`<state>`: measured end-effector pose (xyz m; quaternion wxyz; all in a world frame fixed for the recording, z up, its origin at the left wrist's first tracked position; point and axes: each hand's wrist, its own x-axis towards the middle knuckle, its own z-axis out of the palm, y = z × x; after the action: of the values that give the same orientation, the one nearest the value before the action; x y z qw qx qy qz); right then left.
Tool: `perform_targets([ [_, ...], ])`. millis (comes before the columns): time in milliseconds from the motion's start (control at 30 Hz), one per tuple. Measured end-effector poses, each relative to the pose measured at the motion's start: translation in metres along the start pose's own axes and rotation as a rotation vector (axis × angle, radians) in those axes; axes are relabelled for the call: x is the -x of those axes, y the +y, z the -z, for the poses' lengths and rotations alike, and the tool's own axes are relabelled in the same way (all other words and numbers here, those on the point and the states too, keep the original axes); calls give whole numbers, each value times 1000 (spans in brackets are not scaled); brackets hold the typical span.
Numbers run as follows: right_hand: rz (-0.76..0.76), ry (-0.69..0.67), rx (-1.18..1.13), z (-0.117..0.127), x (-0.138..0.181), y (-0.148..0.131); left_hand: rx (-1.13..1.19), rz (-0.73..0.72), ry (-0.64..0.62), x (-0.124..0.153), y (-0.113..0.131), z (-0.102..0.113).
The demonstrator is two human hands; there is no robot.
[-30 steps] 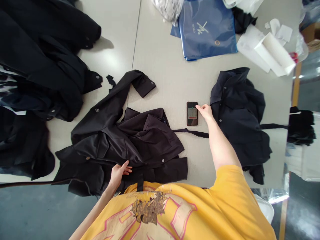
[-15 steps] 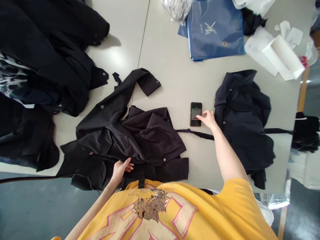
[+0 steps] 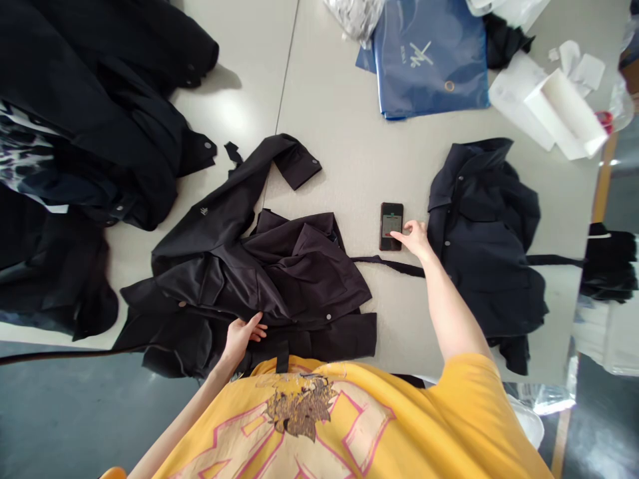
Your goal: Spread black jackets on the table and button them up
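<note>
A black jacket (image 3: 219, 266) lies spread in front of me, one sleeve stretched up and bent at the cuff. At its lower edge, my left hand (image 3: 244, 334) pinches the fabric between thumb and curled fingers; part of the grip is hidden. My right hand (image 3: 415, 239) reaches out over a smartphone (image 3: 391, 226) lying flat on the table. One digit touches the lower part of its lit screen, and the hand holds nothing. Beside that hand rests a dark navy jacket (image 3: 492, 239), folded into a bundle. A black strap (image 3: 389, 265) runs between the two garments.
Dark garments (image 3: 100, 120) are heaped at the left of the table (image 3: 344, 179). Blue packages in clear plastic (image 3: 432, 60) and an open white box (image 3: 566, 116) lie at the back right. More black cloth (image 3: 609, 263) sits past the right edge.
Almost nothing differs. The view has shifted very slightly, while both hands, the phone and the jackets keep their places.
</note>
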<state>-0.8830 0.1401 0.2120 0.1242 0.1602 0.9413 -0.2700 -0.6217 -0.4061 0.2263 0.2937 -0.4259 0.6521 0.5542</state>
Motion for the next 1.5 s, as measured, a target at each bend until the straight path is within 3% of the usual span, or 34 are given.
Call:
perform_targets([
  [233,-112,35,-150,11,0,-10,4,-33,-13,-1,0,-1],
  [333,-84,125,-237,13,10,-22,-4,-53,-3,-2,-3,-3],
  [433,15,294,-389,0,50,-46,-12,-54,-27,3,-1,-5],
  [500,77,325,-520,-18,99,-69,-21,-54,-64,7,6,-4],
  [600,158,171,-640,-49,202,-109,-87,-57,-145,13,21,4],
  [700,221,-170,-609,-85,305,-148,-35,-42,-242,17,38,15],
  [767,275,-404,-547,-112,355,-171,57,-45,-293,18,47,20],
  [833,322,-580,-474,-139,383,-188,73,-71,-310,17,50,23],
  [933,329,-682,-376,-174,396,-205,-57,-140,-247,14,45,26],
  [1100,209,-602,-202,-209,390,-218,-285,-254,-144,9,22,29],
  [1233,174,-581,-119,-219,390,-222,-381,-289,-135,5,13,28],
  [1500,124,-575,-23,-220,389,-233,-555,-317,-106,-4,17,18],
])
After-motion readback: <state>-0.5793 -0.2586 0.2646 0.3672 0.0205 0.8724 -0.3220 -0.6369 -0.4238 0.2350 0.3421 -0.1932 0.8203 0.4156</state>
